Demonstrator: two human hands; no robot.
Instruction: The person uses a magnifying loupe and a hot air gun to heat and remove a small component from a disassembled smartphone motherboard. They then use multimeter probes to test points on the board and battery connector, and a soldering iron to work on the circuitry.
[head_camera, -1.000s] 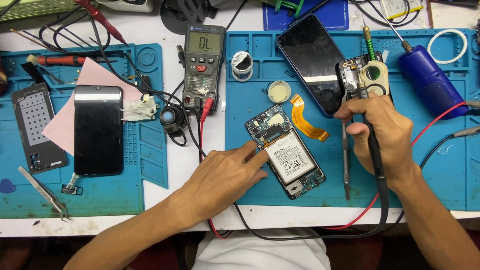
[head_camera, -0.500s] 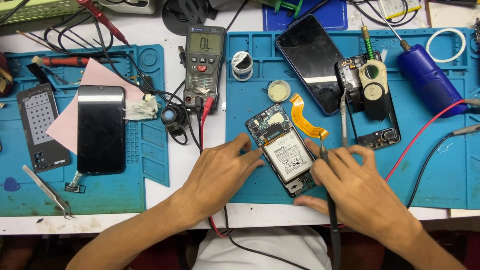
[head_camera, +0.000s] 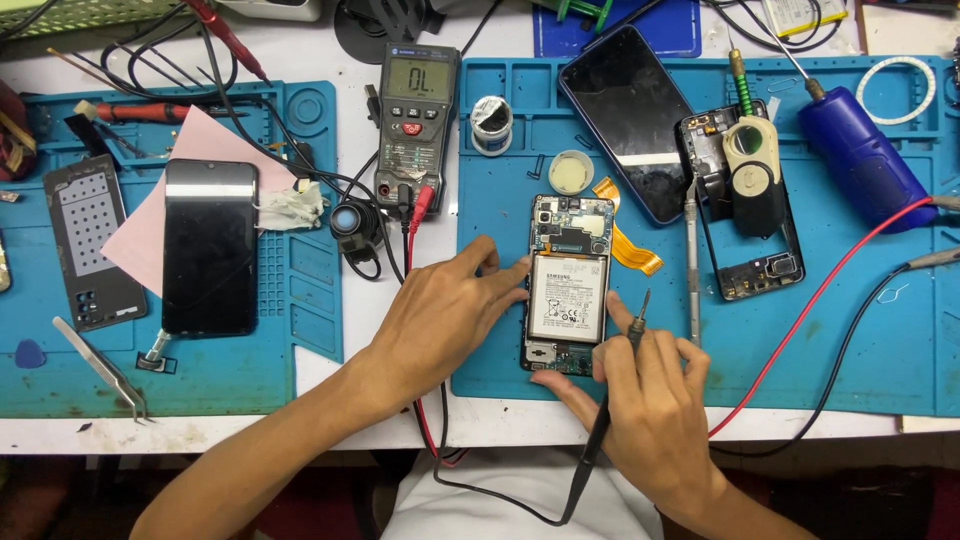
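Your left hand (head_camera: 440, 315) lies flat, fingers loose, on the open phone (head_camera: 568, 285); your right hand (head_camera: 650, 400) pinches the black probe (head_camera: 615, 385).

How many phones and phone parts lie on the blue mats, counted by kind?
Opened phone with battery showing, steadied by the left hand, right hand holding a probe: 1
Phones with dark screens up: 2
Empty phone frame: 1
Grey back cover: 1
Total: 5

A digital multimeter (head_camera: 415, 115) stands between two blue mats (head_camera: 880, 330), with a dark phone (head_camera: 209, 246) on pink paper (head_camera: 150, 230), metal tweezers (head_camera: 105, 368) and a blue rotary tool (head_camera: 865, 160) nearby.
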